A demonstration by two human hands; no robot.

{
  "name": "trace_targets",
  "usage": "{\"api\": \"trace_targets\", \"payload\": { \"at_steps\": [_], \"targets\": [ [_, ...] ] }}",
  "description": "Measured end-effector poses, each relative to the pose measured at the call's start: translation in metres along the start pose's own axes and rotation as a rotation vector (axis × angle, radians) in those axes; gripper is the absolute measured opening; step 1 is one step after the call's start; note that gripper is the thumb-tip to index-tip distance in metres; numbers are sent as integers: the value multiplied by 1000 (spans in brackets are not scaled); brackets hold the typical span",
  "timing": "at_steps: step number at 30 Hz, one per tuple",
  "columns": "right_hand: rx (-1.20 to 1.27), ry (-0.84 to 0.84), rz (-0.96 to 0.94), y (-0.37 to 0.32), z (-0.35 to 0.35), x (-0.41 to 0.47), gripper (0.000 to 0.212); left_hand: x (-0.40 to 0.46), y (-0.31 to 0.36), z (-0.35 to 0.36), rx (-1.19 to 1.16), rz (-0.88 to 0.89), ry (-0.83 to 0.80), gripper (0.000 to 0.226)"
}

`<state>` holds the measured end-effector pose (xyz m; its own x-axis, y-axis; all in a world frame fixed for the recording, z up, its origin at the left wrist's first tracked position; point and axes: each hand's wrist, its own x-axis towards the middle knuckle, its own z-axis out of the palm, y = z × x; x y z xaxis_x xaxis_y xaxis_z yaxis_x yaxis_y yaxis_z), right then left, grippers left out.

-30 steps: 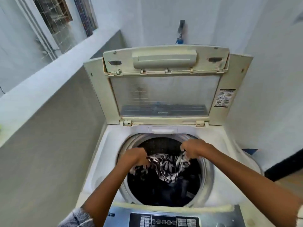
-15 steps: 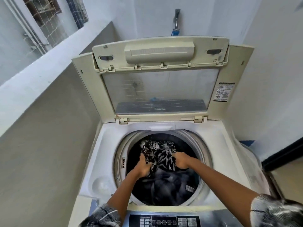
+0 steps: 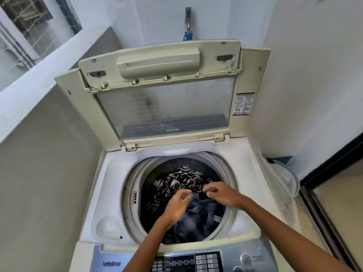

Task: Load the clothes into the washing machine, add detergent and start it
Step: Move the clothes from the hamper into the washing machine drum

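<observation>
The top-loading washing machine point(image 3: 110, 193) stands with its lid point(image 3: 167, 107) raised upright. In the drum a black-and-white leaf-patterned garment point(image 3: 180, 179) lies spread over the far side. A dark blue denim garment point(image 3: 200, 216) with a white label lies in front of it. My left hand point(image 3: 178, 205) hovers over the drum's middle, fingers loosely apart and holding nothing. To its right, my right hand point(image 3: 222, 193) has its fingers curled just above the patterned garment's near edge and seems to hold nothing.
The control panel point(image 3: 186, 262) with a round power button point(image 3: 245, 259) runs along the near edge. A round recess point(image 3: 109, 227) sits in the top's near left corner. A tap point(image 3: 188, 22) is on the wall behind. A white mesh cover point(image 3: 282, 181) hangs on the right, beside a dark door frame point(image 3: 330, 165).
Both hands pushed the patterned garment down into the drum, then let it go and lifted. The garment now lies spread on the far side.
</observation>
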<state>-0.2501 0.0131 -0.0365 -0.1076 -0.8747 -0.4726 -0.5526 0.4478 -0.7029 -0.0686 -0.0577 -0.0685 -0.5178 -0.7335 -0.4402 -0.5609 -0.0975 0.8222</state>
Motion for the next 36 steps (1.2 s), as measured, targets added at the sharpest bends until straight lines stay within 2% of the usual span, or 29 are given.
{"api": "trace_targets", "payload": {
  "at_steps": [6,11,15,18,23,27,30,32,34,36],
  "targets": [
    [338,284,-77,22,-45,-57,18,-7,79,71,-44,282,-26,20],
    [553,559,-42,61,-110,-97,16,3,155,142,-56,417,-54,25],
    [716,699,-16,118,-169,-110,17,22,204,209,-2,462,-143,28],
    [768,757,77,174,-196,-103,21,48,224,266,109,424,-255,38],
    [770,663,347,282,-197,-75,30,106,215,358,367,169,-462,55],
    [735,517,552,350,-173,-46,21,146,166,404,482,-50,-556,38],
    [631,396,610,390,-154,-16,19,173,117,417,575,-216,-593,38],
    [522,329,612,413,-144,10,16,191,84,420,590,-289,-574,40],
    [440,296,588,433,-138,42,16,210,58,420,571,-370,-486,46],
    [361,265,543,452,-133,84,14,232,35,422,626,-366,-368,45]
  ]
}}
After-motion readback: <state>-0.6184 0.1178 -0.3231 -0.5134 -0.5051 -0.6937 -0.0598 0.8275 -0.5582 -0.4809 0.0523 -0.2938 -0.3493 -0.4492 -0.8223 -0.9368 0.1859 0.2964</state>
